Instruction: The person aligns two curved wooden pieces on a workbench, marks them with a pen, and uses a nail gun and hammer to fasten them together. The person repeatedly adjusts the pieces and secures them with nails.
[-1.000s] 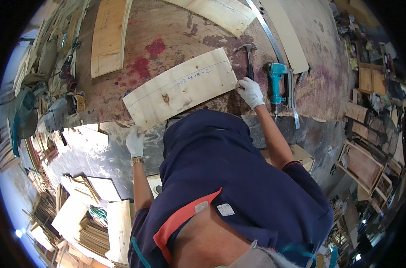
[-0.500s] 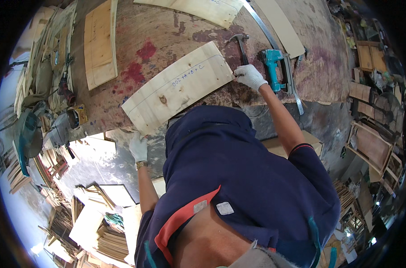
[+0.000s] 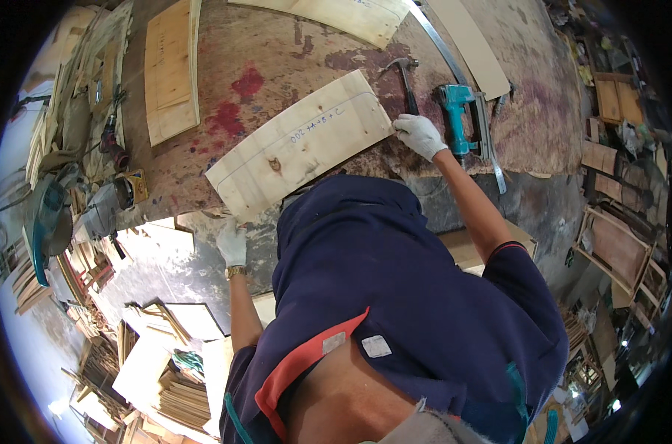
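Observation:
A pale curved plywood panel point(image 3: 295, 144), with a pencilled line and handwriting on its face, lies slanted across the near edge of the worktable in front of me. My right hand point(image 3: 420, 138), in a white work glove, pinches the panel's right end between thumb and fingers. At the lower left corner of the panel, my left hand point(image 3: 232, 243), also gloved, has its fingers closed at the edge; its fingertips show only in part. Just beyond my right hand lies a claw hammer point(image 3: 408, 85). A teal nail gun point(image 3: 457, 118) rests to the right of it.
Other cut plywood pieces point(image 3: 172, 74) lie at the table's left, and another curved panel point(image 3: 336, 16) at its far side. A metal strip point(image 3: 439, 46) and a beige board point(image 3: 471, 48) extend behind the nail gun. A teal circular saw point(image 3: 49, 218) stands at far left.
The whole view has shifted slightly to the right. My right hand has moved a little toward me along the panel's end; the panel and my left hand keep nearly the same place.

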Demonstrator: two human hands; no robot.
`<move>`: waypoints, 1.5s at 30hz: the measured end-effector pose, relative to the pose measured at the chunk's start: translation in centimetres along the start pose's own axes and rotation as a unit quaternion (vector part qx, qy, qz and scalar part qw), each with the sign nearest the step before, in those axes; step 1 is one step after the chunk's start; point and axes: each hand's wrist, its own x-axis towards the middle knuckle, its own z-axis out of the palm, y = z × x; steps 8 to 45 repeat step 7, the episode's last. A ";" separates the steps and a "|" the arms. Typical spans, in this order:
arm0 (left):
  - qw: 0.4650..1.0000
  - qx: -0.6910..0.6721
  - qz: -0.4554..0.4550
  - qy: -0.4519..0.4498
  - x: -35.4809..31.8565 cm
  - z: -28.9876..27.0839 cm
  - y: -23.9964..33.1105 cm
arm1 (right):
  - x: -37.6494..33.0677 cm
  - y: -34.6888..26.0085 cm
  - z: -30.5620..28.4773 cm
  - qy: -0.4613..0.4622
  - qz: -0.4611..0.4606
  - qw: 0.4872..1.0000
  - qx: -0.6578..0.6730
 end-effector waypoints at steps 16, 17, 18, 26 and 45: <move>0.999 -0.026 -0.001 -0.037 0.5 -0.7 -0.5 | 1.4 0.0 -1.1 -0.050 0.018 0.997 0.050; 0.999 -0.026 -0.001 -0.037 0.5 -0.7 -0.5 | 1.4 0.0 -1.1 -0.050 0.018 0.997 0.050; 0.999 -0.026 -0.001 -0.037 0.5 -0.7 -0.5 | 1.4 0.0 -1.1 -0.050 0.018 0.997 0.050; 0.999 -0.026 -0.001 -0.037 0.5 -0.7 -0.5 | 1.4 0.0 -1.1 -0.050 0.018 0.997 0.050; 0.999 -0.026 -0.001 -0.037 0.5 -0.7 -0.5 | 1.4 0.0 -1.1 -0.050 0.018 0.997 0.050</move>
